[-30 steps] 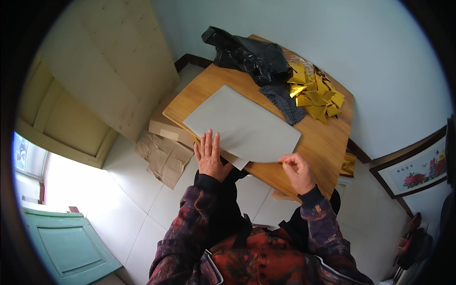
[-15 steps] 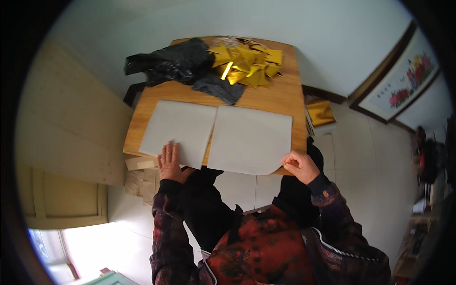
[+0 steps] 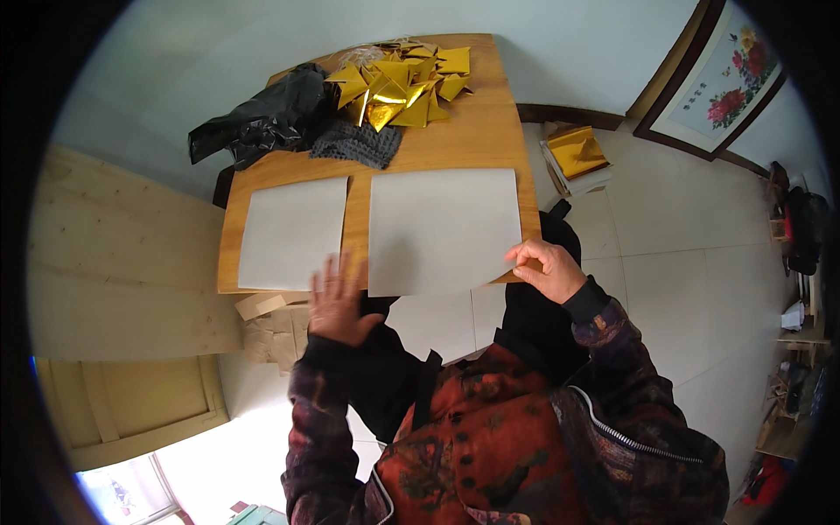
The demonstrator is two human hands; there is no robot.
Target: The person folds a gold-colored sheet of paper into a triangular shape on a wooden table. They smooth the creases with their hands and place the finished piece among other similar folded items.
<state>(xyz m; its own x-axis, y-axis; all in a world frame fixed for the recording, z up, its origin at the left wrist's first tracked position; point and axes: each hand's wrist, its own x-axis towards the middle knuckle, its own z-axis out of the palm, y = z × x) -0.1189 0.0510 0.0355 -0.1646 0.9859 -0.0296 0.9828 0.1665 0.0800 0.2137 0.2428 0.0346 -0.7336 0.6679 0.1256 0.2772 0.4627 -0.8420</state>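
Note:
Two pale grey sheets lie side by side on the wooden table, with a strip of bare wood between them. The smaller left sheet has its lower right corner under or beside the fingers of my left hand, which is spread open and slightly blurred. At the lower right corner of the larger right sheet, my right hand is pinched closed on the edge. That corner curls up a little, and the sheet's front edge reaches past the table edge. Whether anything else is in the pinch is hidden.
Folded gold foil pieces are heaped at the back of the wooden table. Beside them lie a black plastic bag and a dark grey knitted cloth. A gold-topped stack rests on the floor at right; a pale wooden panel stands left.
The gap between the two sheets has widened. My left hand has slid rightward across the left sheet to its corner. My right hand stays at the right sheet's corner. The whole view has shifted.

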